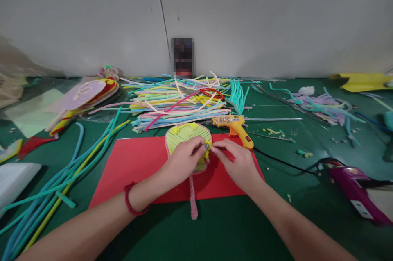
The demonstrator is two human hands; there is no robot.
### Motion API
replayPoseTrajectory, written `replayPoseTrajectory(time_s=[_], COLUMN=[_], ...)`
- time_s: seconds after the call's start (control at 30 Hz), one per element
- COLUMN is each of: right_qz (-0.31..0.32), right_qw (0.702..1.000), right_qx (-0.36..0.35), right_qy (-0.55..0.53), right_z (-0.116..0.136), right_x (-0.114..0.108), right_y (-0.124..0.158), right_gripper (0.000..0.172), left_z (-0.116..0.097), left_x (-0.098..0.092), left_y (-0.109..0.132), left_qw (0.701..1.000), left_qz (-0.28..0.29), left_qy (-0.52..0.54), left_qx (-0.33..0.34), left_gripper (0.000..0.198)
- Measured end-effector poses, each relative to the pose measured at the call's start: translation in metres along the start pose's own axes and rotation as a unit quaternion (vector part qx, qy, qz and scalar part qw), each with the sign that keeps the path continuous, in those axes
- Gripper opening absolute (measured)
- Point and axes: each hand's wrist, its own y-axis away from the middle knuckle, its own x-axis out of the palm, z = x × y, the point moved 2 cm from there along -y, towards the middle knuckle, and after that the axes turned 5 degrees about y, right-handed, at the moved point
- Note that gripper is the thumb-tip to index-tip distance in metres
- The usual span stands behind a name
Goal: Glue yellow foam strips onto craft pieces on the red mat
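A round fan-shaped craft piece [186, 135] made of light green fuzzy stems with a pink rim and a pink stem handle [193, 197] lies on a red sheet [135, 166]. My left hand [182, 160] rests on the piece with its fingers pinched at the right rim, over small yellow bits. My right hand [235, 160] meets it there, fingers pinched on the same spot; what they grip is too small to name. A red string bracelet is on my left wrist.
A yellow glue gun [236, 126] lies behind my right hand, its black cord running right. A heap of coloured fuzzy stems [178, 103] sits behind it; long teal and yellow stems [61, 183] lie at left. A purple device [356, 187] is at right, finished fans [84, 95] at back left.
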Motion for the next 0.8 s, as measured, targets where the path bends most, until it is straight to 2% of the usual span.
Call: replayPoseTrajectory(time_s=[0.2, 0.33, 0.5, 0.8], right_qz=[0.052, 0.086, 0.115, 0.18], right_qw=[0.992, 0.98, 0.966, 0.952], right_qx=[0.093, 0.127, 0.15, 0.16], right_qy=[-0.07, -0.126, -0.176, -0.19], right_z=[-0.0036, -0.0063, -0.0069, -0.0095], right_x=[0.0024, 0.0035, 0.0036, 0.0005], right_y=[-0.0013, -0.0014, -0.002, -0.004], right_gripper=[0.008, 0.012, 0.017, 0.017], left_z=[-0.0003, -0.0005, 0.0009, 0.0004], left_x=[0.0003, 0.0009, 0.0007, 0.0005], left_y=[0.0013, 0.0021, 0.0019, -0.0005], left_qw=[1.0, 0.999, 0.998, 0.995], left_qz=[0.018, 0.037, 0.044, 0.084], left_qy=[-0.011, -0.014, -0.04, -0.046], left_qx=[0.001, 0.003, 0.009, 0.023], left_gripper=[0.019, 0.018, 0.019, 0.018])
